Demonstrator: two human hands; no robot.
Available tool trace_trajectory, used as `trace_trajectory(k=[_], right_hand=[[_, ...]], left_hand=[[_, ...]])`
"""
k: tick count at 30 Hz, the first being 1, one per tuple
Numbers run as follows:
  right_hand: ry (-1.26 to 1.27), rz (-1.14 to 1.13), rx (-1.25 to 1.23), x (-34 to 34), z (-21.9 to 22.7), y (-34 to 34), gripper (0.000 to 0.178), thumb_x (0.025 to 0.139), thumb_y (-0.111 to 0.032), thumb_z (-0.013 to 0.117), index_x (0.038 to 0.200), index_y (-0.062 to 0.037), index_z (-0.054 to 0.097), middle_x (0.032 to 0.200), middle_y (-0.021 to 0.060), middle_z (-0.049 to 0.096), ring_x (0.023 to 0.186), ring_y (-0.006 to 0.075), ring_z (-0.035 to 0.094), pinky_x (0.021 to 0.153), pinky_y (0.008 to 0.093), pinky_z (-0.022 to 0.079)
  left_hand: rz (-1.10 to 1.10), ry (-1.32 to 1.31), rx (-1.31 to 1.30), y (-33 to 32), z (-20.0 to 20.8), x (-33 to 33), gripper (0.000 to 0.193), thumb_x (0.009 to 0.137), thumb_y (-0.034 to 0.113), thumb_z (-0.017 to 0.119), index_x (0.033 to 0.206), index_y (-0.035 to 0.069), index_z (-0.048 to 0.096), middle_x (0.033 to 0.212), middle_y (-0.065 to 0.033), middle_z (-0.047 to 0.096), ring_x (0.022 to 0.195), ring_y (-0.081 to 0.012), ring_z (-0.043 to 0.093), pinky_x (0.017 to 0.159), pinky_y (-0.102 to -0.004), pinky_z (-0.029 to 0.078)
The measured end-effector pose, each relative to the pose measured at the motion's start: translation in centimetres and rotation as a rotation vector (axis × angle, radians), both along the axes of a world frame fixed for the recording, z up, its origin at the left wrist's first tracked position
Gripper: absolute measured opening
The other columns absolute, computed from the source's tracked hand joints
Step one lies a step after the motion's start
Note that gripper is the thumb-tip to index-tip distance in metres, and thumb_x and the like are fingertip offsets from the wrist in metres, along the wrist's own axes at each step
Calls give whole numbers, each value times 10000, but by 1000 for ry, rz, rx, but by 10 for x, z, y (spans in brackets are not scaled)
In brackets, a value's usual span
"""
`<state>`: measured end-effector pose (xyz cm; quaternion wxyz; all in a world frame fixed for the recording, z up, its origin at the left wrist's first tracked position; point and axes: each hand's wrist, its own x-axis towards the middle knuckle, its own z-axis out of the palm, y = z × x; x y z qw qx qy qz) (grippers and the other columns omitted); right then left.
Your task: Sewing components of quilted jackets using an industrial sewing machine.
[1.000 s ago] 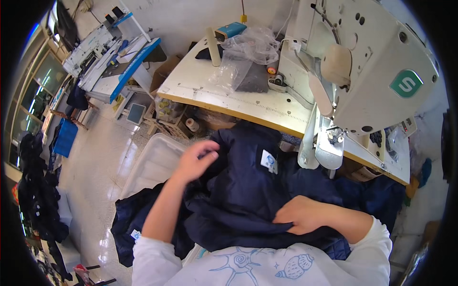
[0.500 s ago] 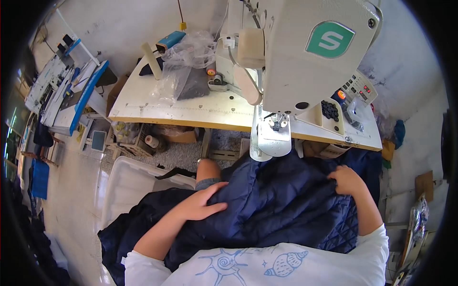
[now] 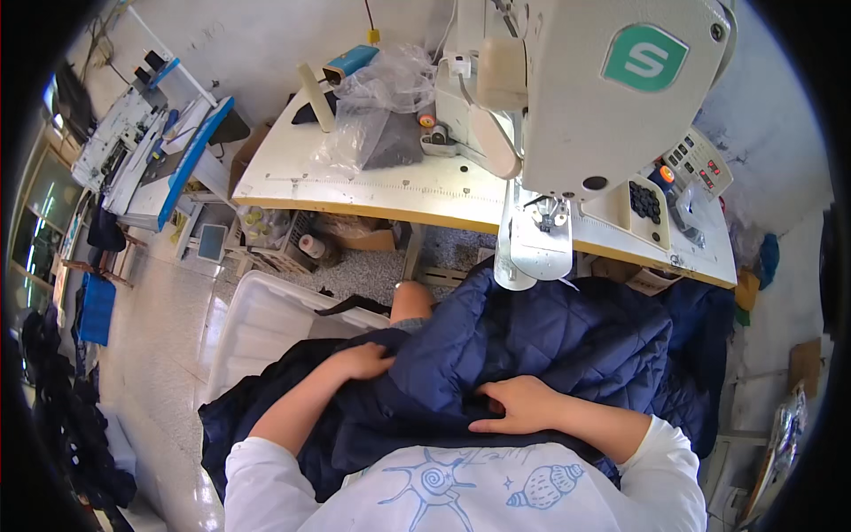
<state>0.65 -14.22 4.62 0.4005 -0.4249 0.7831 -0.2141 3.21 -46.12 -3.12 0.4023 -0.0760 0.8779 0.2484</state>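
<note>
The left hand lies palm down on the puffy blue cloth; I can't tell if it grips. The right hand is half curled, thumb apart from fingers. The wrinkly, diamond-stitched cloth bunches between the white shirt and sewing machine.

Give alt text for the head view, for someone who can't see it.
Left hand and right hand on a bunched navy quilted garment across the person's lap, before a white sewing machine. Its table holds a tray of dark buttons; a white plastic bin stands left.
</note>
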Motion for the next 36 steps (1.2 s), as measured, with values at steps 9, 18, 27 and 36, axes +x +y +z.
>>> trace_trajectory(k=[9,18,27,36], right_hand=[[25,-157,-292,22,-25,-18,692,669,-485,708,956,118,525,866,263,608,849,373,606,762,413,478],[-418,-137,-215,-54,65,43,519,745,-268,723,1102,69,556,1035,162,645,952,256,616,853,299,463],[-307,-368,-249,-88,84,95,568,785,-480,663,977,52,608,874,118,654,844,198,599,786,303,454],[-37,-455,-83,-97,89,103,559,717,-498,705,850,37,610,751,129,595,730,236,575,670,327,448]], left_hand=[[590,84,610,31,82,18,377,847,216,595,1102,-62,580,1041,-144,625,951,-238,589,802,-310,470],[1268,403,1075,-9,106,-12,462,807,195,653,1167,-62,516,1107,-203,590,949,-253,610,855,-324,483],[929,287,1285,89,138,-7,420,703,25,544,1111,-77,554,1052,-161,624,939,-282,621,837,-358,502],[754,122,1224,138,145,-5,589,653,89,610,1199,-81,466,1146,-211,566,997,-321,589,913,-407,461]])
